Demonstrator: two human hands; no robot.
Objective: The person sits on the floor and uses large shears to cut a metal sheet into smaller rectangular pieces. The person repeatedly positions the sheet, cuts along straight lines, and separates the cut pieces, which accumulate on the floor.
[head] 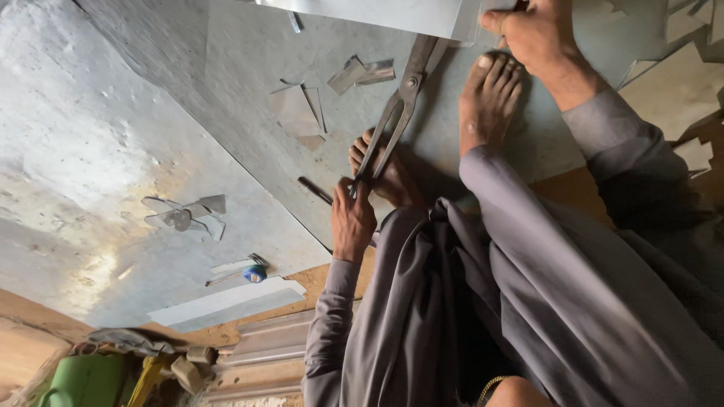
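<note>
While squatting barefoot on a large grey metal sheet (226, 90) spread across the floor, a person in loose grey clothing works a pair of long-handled tin snips (400, 105). One hand (351, 220), low in the view, is closed tight round the ends of the snips' handles, just beside one bare foot (385, 169). The blades point away toward a lighter strip of sheet metal (377, 13) at the far edge of the view, where their tips meet it. The other hand (532, 30), at the top of the view, presses down with curled fingers on that strip's edge, near the second foot (489, 94); whether it grips anything cannot be told. Which hand is left and which right cannot be told from this upended view. Angular offcuts (302, 109) lie scattered on the sheet beyond the snips, with more scraps (185, 215) well apart to the side. A small round blue object (255, 273) sits near the sheet's edge beside a pale flat strip (226, 301). A green container (87, 380) stands in the lower corner.
</note>
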